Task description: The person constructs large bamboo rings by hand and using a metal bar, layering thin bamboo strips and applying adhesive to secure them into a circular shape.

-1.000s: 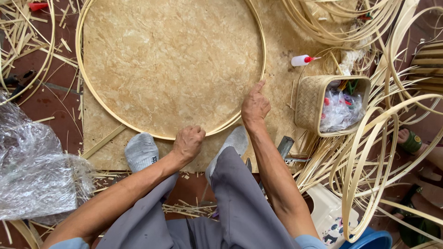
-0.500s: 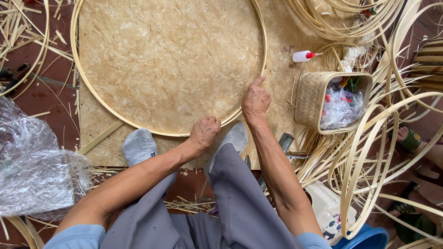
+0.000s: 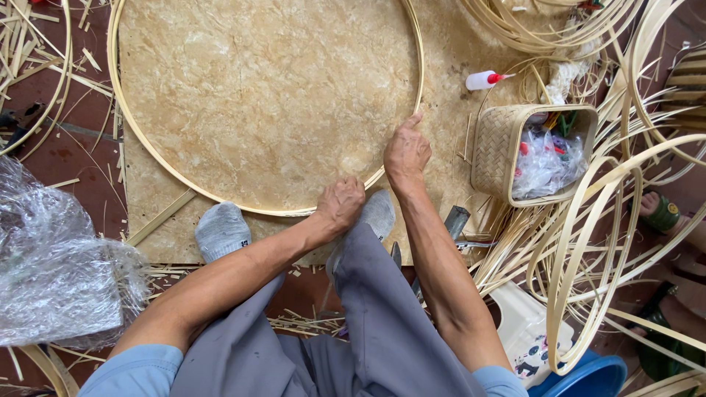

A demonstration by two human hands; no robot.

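Plastic sheeting (image 3: 55,272), clear and crumpled, fills the lower left corner, with thin bamboo offcuts (image 3: 29,44) scattered on the red floor above it. Next comes a board (image 3: 265,95) of pale pressed chipwood lying flat on the floor, and on it rests a large bamboo hoop (image 3: 147,143), a thin strip bent into a wide ring that covers most of the board. Two feet in grey socks stand at the board's near edge, the left foot (image 3: 222,229) just outside the ring. The left hand (image 3: 340,204) is clenched around the hoop at its near edge, knuckles up, pressing the strip against the board right beside the other sock. Just to its right, the right hand (image 3: 406,153) lies on the rim where the ring curves upward, fingers folded over the strip and the forefinger stretched along it; it seems to be pinching the strip, though the grip itself is hidden under the hand. Further right, a small white glue bottle (image 3: 482,79) with a red tip lies on the board. Beside it stands a square woven basket (image 3: 500,151) holding plastic bags. Loose coils of bamboo strips (image 3: 588,242) pile up at the far right, with a blue tub (image 3: 588,378) below them.
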